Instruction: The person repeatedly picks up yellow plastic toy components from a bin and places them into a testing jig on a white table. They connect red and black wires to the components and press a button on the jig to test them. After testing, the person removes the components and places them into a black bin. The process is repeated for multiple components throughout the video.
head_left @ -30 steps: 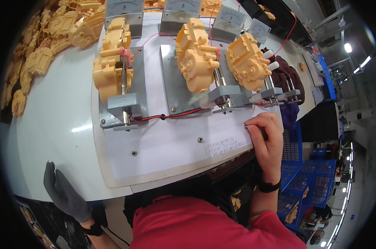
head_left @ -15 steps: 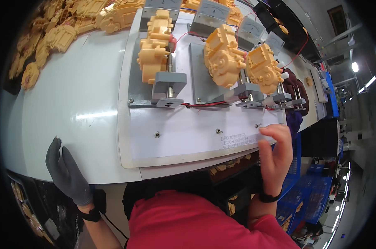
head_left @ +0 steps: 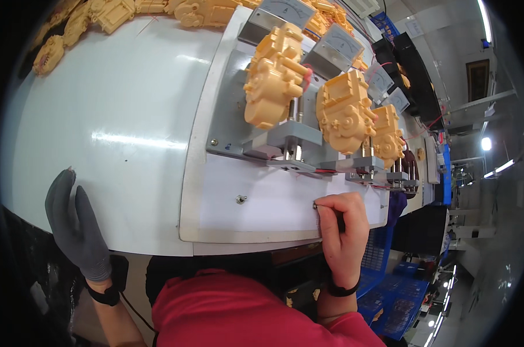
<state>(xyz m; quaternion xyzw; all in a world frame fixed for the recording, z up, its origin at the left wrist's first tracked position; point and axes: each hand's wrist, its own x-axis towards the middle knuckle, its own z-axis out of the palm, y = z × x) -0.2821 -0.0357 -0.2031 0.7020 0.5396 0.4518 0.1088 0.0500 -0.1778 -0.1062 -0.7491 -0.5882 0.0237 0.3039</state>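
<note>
Bare, with thumb and forefinger pinched together, my right hand [head_left: 346, 234] is closed on a small metal toggle switch [head_left: 315, 205] in the white test board [head_left: 215, 222]. Another toggle switch [head_left: 241, 199] stands uncovered to its left. My left hand [head_left: 76, 228], in a dark grey glove, rests at the table's near left edge, fingers stretched out and holding nothing. Beyond the switches, a yellow plastic gear housing [head_left: 271, 87] stands tilted on a grey clamp fixture [head_left: 293, 137]. A second yellow housing [head_left: 346, 113] and a third yellow housing [head_left: 387, 136] stand on fixtures farther right.
Analog meters [head_left: 336, 49] stand in a row behind the fixtures, with thin red wires. More yellow housings [head_left: 114, 14] are heaped along the table's far edge. Blue plastic crates [head_left: 398, 295] stand low at the right. A person's dark glove [head_left: 410, 165] shows beyond the fixtures.
My right hand has moved left from beside the right-hand switch onto the middle one, its fingers closing on it. The view has shifted and turned; my left hand stays stretched out at the edge.
</note>
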